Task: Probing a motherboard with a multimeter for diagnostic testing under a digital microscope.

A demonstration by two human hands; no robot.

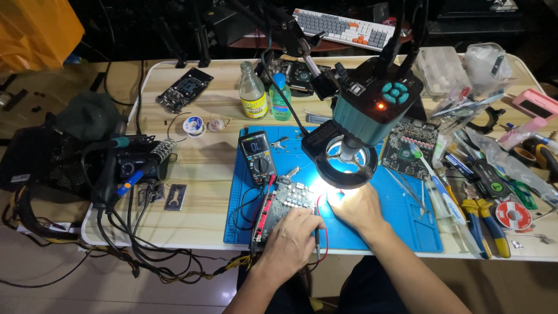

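A dark circuit board (283,202) with a red edge lies on the blue work mat (401,224) under a microscope with a lit ring light (349,157). My left hand (290,237) rests on the board's near end, fingers curled, by a probe with red and black leads (321,232). My right hand (359,206) sits just right of the board under the light, fingers closed; what it pinches is hidden. A multimeter (257,156) lies at the mat's upper left.
A soldering station (135,166) and tangled cables sit at left. Two bottles (252,93), a second board (184,89) and a keyboard (343,28) lie behind. Pliers (485,224), tweezers, a solder spool (514,215) and another board (410,146) crowd the right side.
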